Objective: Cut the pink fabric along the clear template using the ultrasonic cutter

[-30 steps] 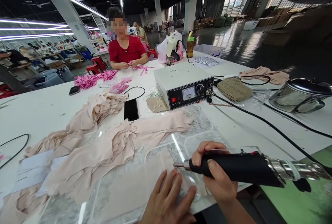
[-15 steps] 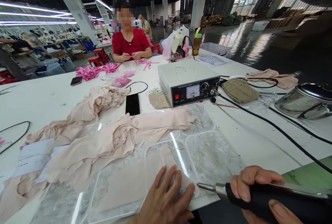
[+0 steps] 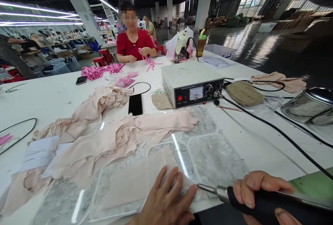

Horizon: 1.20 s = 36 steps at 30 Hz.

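Note:
My left hand [image 3: 166,200] lies flat with fingers spread on a beige fabric piece [image 3: 135,180] that rests on a clear plastic sheet [image 3: 213,155] at the table's near edge. My right hand [image 3: 260,190] is wrapped round the black handle of a pen-shaped welding tool [image 3: 260,202]. Its metal tip [image 3: 205,187] points left, just beside my left fingertips at the fabric's edge. A black cable [image 3: 265,124] crosses the table from the white control box [image 3: 192,82] toward the tool.
Piles of beige fabric pieces [image 3: 104,134] spread left of the sheet. A black phone [image 3: 135,104], a steel pot [image 3: 309,105] and a tan cloth [image 3: 244,93] lie about. A person in a red top [image 3: 134,46] handles pink strips [image 3: 101,71] across the table.
My right hand drew the tool down and to the right, from above the fabric to the near edge, then held about still. My left hand stayed flat on the fabric.

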{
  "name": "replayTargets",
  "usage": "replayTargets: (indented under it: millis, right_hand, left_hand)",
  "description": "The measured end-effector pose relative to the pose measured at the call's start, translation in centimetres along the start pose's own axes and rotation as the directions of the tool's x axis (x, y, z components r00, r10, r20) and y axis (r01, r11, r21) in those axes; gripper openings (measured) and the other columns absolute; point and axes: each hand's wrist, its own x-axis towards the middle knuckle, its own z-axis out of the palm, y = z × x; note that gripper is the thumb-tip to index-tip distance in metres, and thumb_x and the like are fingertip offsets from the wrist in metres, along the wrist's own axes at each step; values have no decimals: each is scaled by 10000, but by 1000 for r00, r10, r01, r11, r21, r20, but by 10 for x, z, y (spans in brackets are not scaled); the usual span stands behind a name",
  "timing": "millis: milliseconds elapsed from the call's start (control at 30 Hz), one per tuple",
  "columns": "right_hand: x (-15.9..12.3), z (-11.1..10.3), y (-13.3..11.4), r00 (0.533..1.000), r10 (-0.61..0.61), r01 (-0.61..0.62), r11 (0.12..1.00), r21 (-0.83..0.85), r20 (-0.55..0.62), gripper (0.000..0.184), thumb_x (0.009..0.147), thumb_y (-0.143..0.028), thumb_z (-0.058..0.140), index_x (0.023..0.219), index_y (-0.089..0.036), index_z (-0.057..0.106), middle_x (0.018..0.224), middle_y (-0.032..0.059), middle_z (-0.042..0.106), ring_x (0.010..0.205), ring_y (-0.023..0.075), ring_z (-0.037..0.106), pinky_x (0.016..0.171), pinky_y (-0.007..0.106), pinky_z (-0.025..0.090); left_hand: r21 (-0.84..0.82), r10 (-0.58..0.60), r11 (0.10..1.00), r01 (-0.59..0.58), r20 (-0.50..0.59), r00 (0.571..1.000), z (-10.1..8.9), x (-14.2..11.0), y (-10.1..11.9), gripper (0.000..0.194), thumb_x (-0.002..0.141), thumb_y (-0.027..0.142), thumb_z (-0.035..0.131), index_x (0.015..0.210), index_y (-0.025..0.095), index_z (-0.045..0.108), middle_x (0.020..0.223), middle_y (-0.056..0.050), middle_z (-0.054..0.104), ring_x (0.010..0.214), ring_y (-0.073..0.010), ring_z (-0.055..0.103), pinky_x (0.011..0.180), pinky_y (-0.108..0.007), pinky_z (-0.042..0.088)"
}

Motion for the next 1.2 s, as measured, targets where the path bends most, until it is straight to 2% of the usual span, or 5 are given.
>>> replayTargets:
  millis: [200, 367, 533, 1033, 1200]
  right_hand:
    - [2, 8, 1, 994, 15, -12, 999, -33, 106, 146, 845, -352, 600, 919, -226, 589, 800, 16, 480, 567, 113, 501, 510, 286, 514]
    - [2, 13, 0, 997, 16, -13, 999, -46, 75, 139, 843, -352, 607, 920, -237, 589, 803, 12, 470, 582, 116, 505, 527, 282, 518]
    - [5, 16, 0, 991, 18, -8, 997, -75, 131, 125, 855, -356, 608, 878, -235, 593, 775, 7, 484, 551, 117, 520, 504, 291, 517]
    - [9, 28, 2, 990, -46, 54, 997, -58, 130, 114, 832, -335, 653, 856, -230, 614, 740, -6, 526, 530, 107, 525, 478, 269, 532]
    - [11, 28, 5, 976, -14, 35, 995, -94, 219, 126, 846, -349, 654, 852, -234, 602, 732, -7, 535, 540, 118, 546, 510, 300, 548]
  left_hand:
    - [-18, -14, 1000, 14, -5, 1000, 2, -2, 1, 502, 947, 565, 507, 1346, 260, 520, 1176, -83, 585, 1199, -287, 515, 1077, -491, 350]
    - [-29, -25, 999, 24, -17, 1000, 5, -3, 2, 515, 937, 583, 515, 1345, 267, 527, 1177, -74, 590, 1211, -281, 508, 1103, -483, 314]
    - [-28, -41, 999, 39, -60, 997, 8, -2, 3, 502, 922, 582, 541, 1321, 276, 553, 1169, -61, 597, 1207, -273, 508, 1123, -472, 265]
    - [19, -41, 999, 42, -74, 996, 8, -1, 5, 496, 952, 582, 481, 1330, 266, 537, 1146, -67, 595, 1165, -269, 512, 1082, -466, 307]
    - [30, -35, 999, 38, -107, 994, 8, -1, 5, 494, 953, 587, 475, 1319, 263, 547, 1138, -74, 590, 1142, -268, 525, 1077, -470, 308]
